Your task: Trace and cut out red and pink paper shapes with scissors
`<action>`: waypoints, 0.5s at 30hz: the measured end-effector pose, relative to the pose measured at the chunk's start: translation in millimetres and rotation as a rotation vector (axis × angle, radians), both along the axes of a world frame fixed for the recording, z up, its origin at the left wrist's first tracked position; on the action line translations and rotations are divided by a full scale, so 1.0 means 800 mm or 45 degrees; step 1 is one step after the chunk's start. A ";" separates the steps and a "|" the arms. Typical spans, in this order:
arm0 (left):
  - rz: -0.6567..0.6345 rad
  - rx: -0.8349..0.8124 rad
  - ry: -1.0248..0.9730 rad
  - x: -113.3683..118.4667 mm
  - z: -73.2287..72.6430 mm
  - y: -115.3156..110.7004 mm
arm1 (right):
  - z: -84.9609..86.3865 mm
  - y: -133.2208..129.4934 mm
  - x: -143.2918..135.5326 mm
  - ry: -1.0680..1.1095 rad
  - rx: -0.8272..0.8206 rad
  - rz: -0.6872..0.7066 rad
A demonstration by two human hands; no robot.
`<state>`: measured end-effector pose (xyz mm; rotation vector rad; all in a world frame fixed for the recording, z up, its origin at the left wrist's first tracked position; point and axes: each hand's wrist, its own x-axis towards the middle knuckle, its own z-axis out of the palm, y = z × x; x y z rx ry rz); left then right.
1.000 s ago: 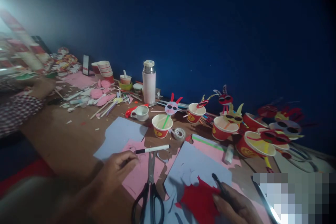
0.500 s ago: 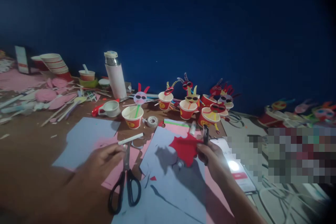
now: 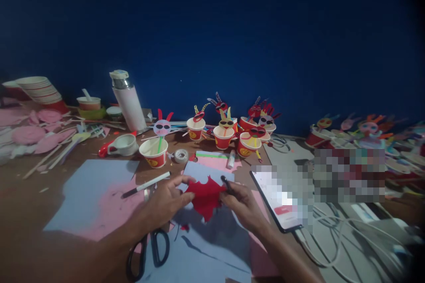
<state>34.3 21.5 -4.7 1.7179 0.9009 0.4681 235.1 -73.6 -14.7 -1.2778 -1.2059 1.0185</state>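
Fingers point(image 3: 189, 196) of my left hand point(image 3: 166, 203) and right hand point(image 3: 245, 205) pinch the jagged red paper point(image 3: 206, 198) I hold at the frame's lower centre, the right also gripping a slim black tool point(image 3: 225, 181).

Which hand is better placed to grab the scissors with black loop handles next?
Left, probably: the left hand is nearer the black-handled scissors, and the right hand also grips a slim black implement besides the jagged red paper piece both hold.
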 end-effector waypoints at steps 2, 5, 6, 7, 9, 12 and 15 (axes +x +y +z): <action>-0.017 0.142 -0.028 0.002 -0.001 -0.001 | 0.002 -0.002 -0.001 -0.075 0.034 0.005; -0.021 0.489 -0.163 -0.001 0.001 -0.005 | 0.003 -0.004 -0.001 -0.131 0.094 -0.001; -0.020 0.602 -0.214 -0.004 0.000 -0.006 | 0.002 -0.004 0.000 -0.124 0.119 -0.008; -0.026 0.719 -0.264 -0.006 -0.001 -0.007 | 0.000 -0.005 0.000 -0.096 0.142 -0.017; -0.077 0.940 -0.333 -0.012 -0.005 -0.008 | -0.004 -0.006 0.002 0.020 0.162 -0.009; -0.150 1.086 -0.321 -0.018 -0.013 -0.009 | -0.012 -0.006 0.005 0.157 0.147 0.047; -0.132 1.021 -0.283 -0.020 -0.020 -0.009 | -0.012 -0.005 0.008 0.123 0.178 0.046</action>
